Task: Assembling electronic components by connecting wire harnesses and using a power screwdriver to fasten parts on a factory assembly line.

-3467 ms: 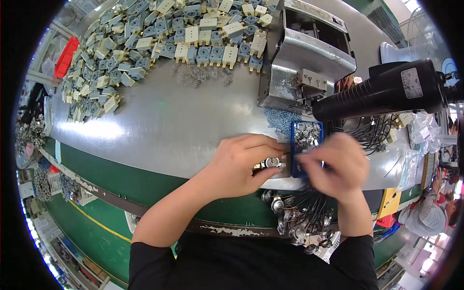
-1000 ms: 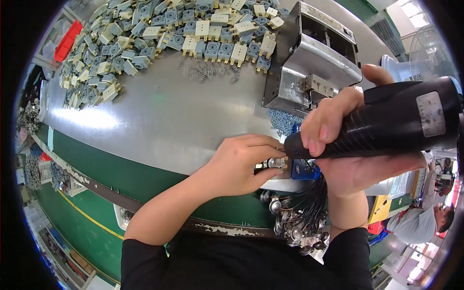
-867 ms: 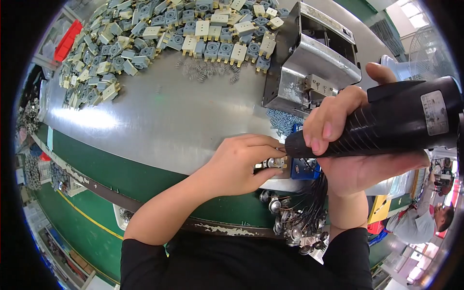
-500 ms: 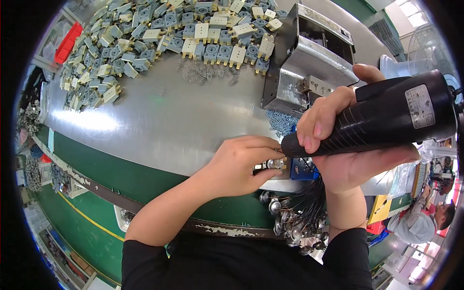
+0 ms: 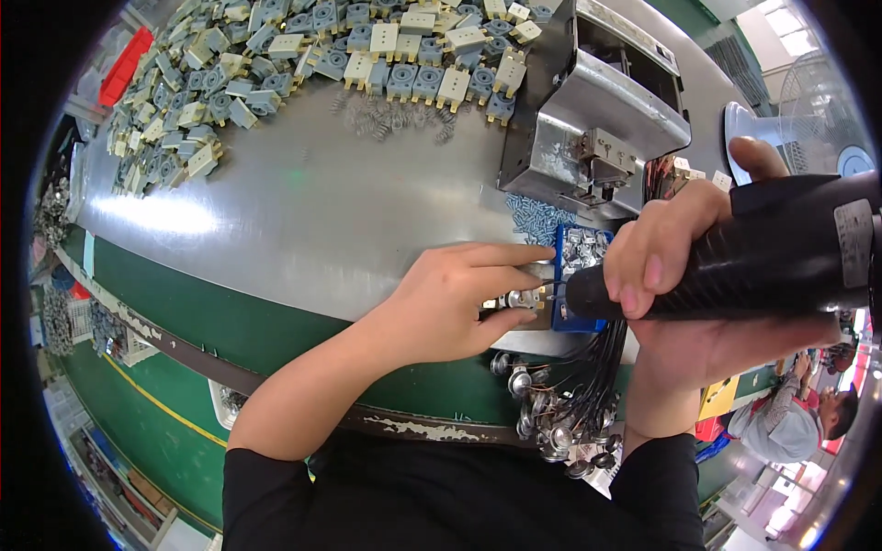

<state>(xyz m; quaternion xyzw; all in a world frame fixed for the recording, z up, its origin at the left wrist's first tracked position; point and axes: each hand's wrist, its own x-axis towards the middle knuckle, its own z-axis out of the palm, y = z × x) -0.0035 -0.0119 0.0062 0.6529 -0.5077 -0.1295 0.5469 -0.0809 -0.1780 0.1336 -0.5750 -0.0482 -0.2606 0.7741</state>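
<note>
My right hand (image 5: 684,243) is wrapped round a black electric screwdriver (image 5: 781,253), held level with its tip pointing left. The thumb stands up off the tool's body. Closed in a pinch, my left hand (image 5: 450,298) grips a small metal-and-white switch part (image 5: 516,301) at the near edge of the metal tabletop. The fingers hide much of that part. Between the hands, the screwdriver's thin bit lies close to my left fingertips. Just behind its nose stands a blue bin (image 5: 581,250) of small metal pieces, partly covered by the tool.
Small bluish screws (image 5: 536,219) lie beside a metal fixture (image 5: 602,106). Grey and cream switch blocks (image 5: 395,50) heap up at the back, with loose springs (image 5: 390,119) before them. Round metal parts on black wires (image 5: 547,413) hang at the near edge. A person (image 5: 781,422) works at far right.
My right hand has moved the screwdriver right and slightly down, its tip drawing away from my left fingertips. More of the blue bin shows. My left hand keeps its pinch, its fingers slightly shifted.
</note>
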